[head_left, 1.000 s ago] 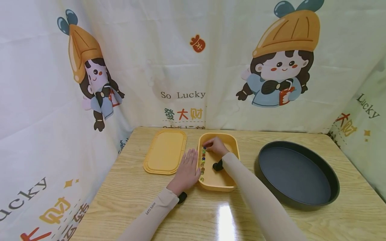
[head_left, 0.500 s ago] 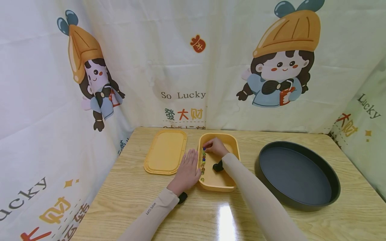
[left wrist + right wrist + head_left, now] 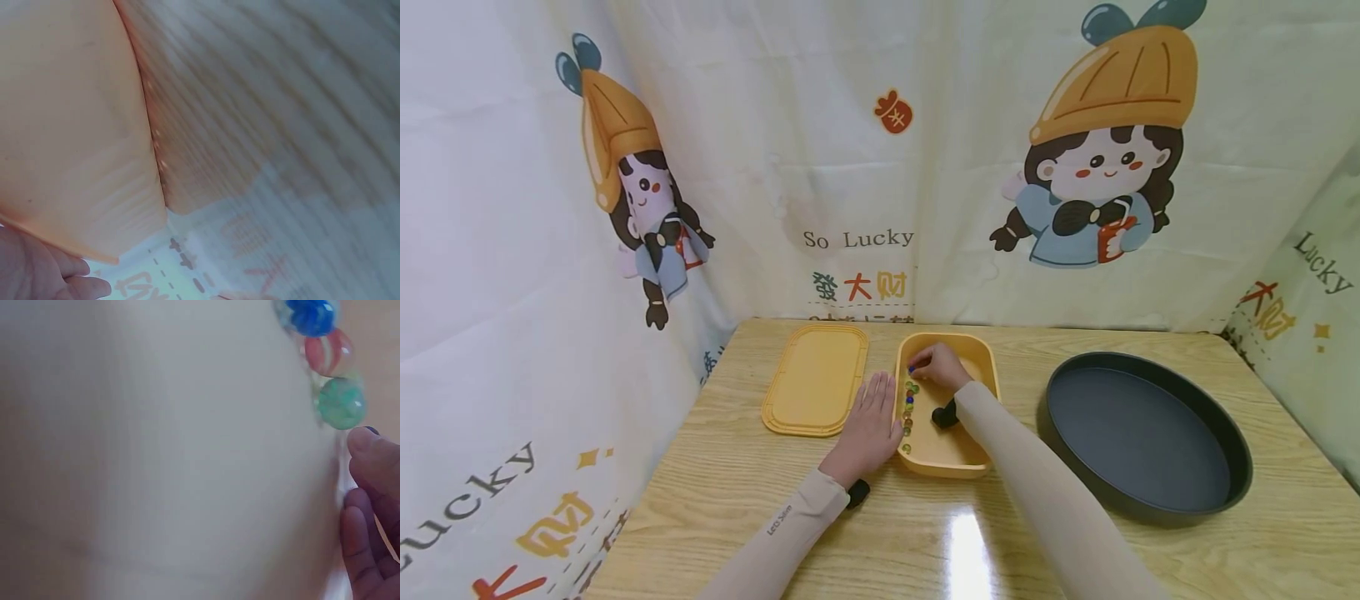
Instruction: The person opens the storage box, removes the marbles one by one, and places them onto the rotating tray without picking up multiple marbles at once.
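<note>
Along the left inner wall of a yellow plastic box (image 3: 945,469) lies a row of small coloured glass marbles (image 3: 908,422). My right hand (image 3: 942,367) reaches into the box and pinches a blue marble (image 3: 912,369) just beyond the row's far end. Fingertips mostly hide that marble in the right wrist view, where a green marble (image 3: 342,404) lies close by. Flat and with straight fingers, my left hand (image 3: 868,425) rests along the outside of the box's left wall. Only some of its fingers (image 3: 87,287) show in the left wrist view, at the rim.
A yellow lid (image 3: 817,379) lies flat on the wooden table (image 3: 715,500), left of the box. To the right stands a large round dark pan (image 3: 1142,433). A printed curtain (image 3: 850,167) hangs behind the table.
The blue marble in my right hand has come away from the row's far end, leaving a small gap. The green marbles there now sit side by side. My left hand stays in place.
</note>
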Demonstrator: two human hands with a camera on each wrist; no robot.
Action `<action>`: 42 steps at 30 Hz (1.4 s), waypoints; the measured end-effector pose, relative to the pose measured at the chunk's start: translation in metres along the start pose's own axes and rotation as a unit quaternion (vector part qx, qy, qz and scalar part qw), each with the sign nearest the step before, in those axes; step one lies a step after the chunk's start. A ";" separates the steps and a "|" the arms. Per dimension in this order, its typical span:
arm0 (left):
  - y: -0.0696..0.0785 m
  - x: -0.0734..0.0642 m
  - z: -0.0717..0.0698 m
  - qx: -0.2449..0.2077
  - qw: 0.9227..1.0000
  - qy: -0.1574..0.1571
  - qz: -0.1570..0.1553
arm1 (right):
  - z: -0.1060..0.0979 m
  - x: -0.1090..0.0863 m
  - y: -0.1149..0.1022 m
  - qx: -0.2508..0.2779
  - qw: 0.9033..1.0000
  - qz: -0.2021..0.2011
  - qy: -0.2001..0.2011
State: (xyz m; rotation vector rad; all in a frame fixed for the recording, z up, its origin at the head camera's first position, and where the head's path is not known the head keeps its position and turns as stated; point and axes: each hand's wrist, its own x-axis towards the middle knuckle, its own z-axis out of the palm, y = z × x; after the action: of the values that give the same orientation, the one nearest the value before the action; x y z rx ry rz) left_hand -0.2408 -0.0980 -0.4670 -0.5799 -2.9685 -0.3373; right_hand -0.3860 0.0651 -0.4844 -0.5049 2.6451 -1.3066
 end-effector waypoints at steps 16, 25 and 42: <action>0.001 0.000 0.000 0.014 1.000 0.006 -0.002 | -0.025 -0.007 -0.033 -0.011 1.000 -0.007 -0.003; 0.000 0.000 0.002 0.019 1.000 0.003 -0.007 | -0.047 -0.023 -0.054 -0.019 0.999 -0.047 0.000; 0.001 0.000 0.000 0.006 1.000 0.000 -0.007 | -0.095 -0.069 -0.067 -0.025 0.996 -0.084 0.012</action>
State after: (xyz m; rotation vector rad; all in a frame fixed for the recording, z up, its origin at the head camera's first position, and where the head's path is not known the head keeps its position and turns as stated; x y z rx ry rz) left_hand -0.2403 -0.0969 -0.4672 -0.5572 -2.9734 -0.3217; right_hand -0.3326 0.1226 -0.3745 -0.7366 2.7122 -1.3007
